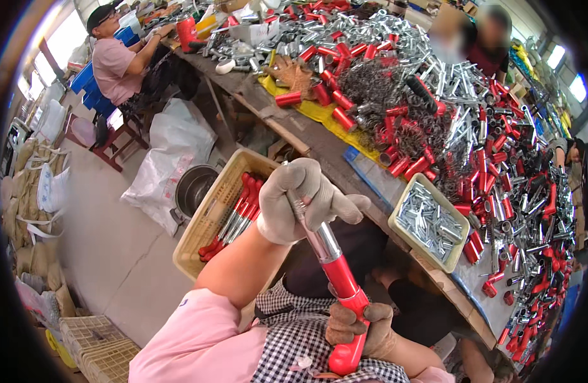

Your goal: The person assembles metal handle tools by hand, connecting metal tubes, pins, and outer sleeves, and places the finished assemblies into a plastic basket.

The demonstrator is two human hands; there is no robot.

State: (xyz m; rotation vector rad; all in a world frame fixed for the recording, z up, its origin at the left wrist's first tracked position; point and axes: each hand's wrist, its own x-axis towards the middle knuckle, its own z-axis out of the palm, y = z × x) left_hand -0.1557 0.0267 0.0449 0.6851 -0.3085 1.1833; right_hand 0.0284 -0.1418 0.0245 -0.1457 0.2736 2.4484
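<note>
Across my lap slants a red-handled tool (342, 281) with a chrome tube at its upper end. My left hand (300, 198), in a pale grey glove, is closed round the chrome part, one finger sticking out to the right. Lower down, my right hand (367, 329) wears a dirtier glove and grips the red handle just above its rounded bent end. To the left of my left hand stands a cream plastic crate (195, 239) holding several similar red and chrome tools (240, 214). The tube's top end is partly hidden by my left fingers.
A long workbench (268, 115) is heaped with chrome and red parts (434, 121) and wire springs. A tray of metal pins (428, 220) sits at its near edge. On the floor are a metal pot (196, 189) and a white sack (173, 143). A co-worker (118, 64) sits far left.
</note>
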